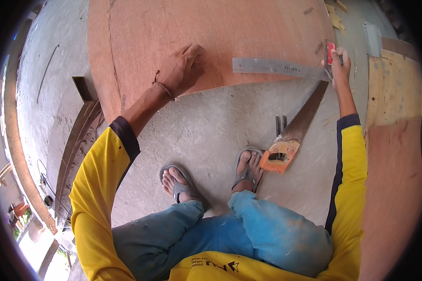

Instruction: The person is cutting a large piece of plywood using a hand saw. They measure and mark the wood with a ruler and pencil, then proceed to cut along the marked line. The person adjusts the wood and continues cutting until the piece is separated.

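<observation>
A large reddish plywood sheet (211,37) lies flat in front of me. My left hand (184,69), with a bracelet at the wrist, rests near the sheet's near edge. Its fingers are curled under, and whatever they might hold is hidden. At the sheet's right edge, my right hand (341,68) is closed on the red-marked stock of a try square (279,67). The square's long metal blade points left, lying over the plywood by its near edge. Just below that hand is the tip of a handsaw (305,114) with an orange handle, lying on the concrete floor.
Two short dark rods (281,124) lie beside the saw. My sandalled feet are on the concrete floor (206,126). More boards (394,164) lie at the right, with wood scraps (336,19) at the far right. A rectangular metal tube (83,89) and curved metal lengths are at the left.
</observation>
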Demonstrator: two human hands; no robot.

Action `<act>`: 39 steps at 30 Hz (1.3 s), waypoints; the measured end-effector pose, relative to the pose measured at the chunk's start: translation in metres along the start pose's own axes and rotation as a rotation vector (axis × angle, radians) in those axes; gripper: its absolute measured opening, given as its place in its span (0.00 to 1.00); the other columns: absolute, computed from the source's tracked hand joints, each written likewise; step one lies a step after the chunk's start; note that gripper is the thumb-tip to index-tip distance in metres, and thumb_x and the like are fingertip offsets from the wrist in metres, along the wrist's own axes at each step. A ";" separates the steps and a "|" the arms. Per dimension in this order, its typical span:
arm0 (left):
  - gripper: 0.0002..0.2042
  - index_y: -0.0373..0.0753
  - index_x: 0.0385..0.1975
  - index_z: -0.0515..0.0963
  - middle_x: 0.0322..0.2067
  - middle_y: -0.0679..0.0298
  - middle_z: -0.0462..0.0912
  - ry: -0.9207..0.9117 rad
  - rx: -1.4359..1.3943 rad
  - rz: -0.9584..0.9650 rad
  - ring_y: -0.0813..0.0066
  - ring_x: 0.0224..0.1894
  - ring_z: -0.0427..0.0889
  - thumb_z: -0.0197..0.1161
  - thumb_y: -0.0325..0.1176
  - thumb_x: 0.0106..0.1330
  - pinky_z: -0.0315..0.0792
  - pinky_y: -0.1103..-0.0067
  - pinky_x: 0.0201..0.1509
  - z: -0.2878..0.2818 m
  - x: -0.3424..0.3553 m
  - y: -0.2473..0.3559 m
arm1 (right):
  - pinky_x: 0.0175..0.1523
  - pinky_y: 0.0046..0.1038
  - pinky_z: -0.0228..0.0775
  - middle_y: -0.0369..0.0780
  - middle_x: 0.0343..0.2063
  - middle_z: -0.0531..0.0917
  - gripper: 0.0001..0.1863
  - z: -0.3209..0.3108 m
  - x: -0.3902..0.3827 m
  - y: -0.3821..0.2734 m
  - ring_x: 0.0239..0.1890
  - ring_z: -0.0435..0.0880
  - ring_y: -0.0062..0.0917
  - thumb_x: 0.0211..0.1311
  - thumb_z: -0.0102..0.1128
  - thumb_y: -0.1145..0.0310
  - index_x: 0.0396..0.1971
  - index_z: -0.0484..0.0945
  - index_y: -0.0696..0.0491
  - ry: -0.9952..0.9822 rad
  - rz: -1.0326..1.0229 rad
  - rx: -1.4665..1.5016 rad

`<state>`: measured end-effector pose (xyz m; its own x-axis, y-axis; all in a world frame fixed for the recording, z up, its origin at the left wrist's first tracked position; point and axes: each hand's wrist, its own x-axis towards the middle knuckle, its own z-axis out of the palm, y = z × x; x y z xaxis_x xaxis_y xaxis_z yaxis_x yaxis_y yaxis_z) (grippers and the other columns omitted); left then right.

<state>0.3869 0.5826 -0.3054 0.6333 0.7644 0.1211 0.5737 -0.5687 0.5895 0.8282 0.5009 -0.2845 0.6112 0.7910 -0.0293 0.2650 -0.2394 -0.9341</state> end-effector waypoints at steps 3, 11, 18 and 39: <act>0.14 0.37 0.42 0.76 0.40 0.57 0.81 -0.055 0.019 0.085 0.61 0.39 0.84 0.67 0.32 0.59 0.80 0.70 0.40 0.005 -0.010 0.008 | 0.26 0.26 0.76 0.39 0.31 0.76 0.08 0.017 0.020 0.008 0.23 0.83 0.26 0.69 0.54 0.69 0.33 0.64 0.51 -0.130 -0.060 -0.011; 0.25 0.47 0.51 0.76 0.43 0.66 0.78 -0.010 0.293 0.430 0.69 0.46 0.80 0.74 0.41 0.52 0.78 0.71 0.48 0.032 -0.042 -0.001 | 0.21 0.28 0.75 0.37 0.26 0.74 0.08 0.041 0.009 0.035 0.17 0.79 0.24 0.68 0.53 0.70 0.32 0.63 0.52 -0.102 -0.096 -0.124; 0.29 0.54 0.60 0.74 0.39 0.68 0.77 -0.007 0.385 0.523 0.70 0.44 0.80 0.71 0.35 0.54 0.77 0.73 0.43 0.035 -0.041 -0.008 | 0.20 0.28 0.75 0.37 0.25 0.74 0.08 0.047 0.006 0.037 0.16 0.79 0.24 0.67 0.53 0.71 0.31 0.63 0.52 -0.067 -0.084 -0.159; 0.29 0.56 0.62 0.72 0.45 0.66 0.75 -0.084 0.398 0.479 0.69 0.50 0.75 0.66 0.30 0.58 0.71 0.69 0.51 0.038 -0.045 -0.005 | 0.42 0.44 0.68 0.46 0.27 0.73 0.20 0.062 -0.027 0.012 0.35 0.77 0.47 0.57 0.68 0.60 0.32 0.65 0.56 0.113 -0.497 -0.691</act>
<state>0.3751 0.5399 -0.3443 0.8971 0.3797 0.2257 0.3556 -0.9239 0.1411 0.7686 0.5121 -0.3167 0.3645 0.8427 0.3962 0.8941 -0.1978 -0.4019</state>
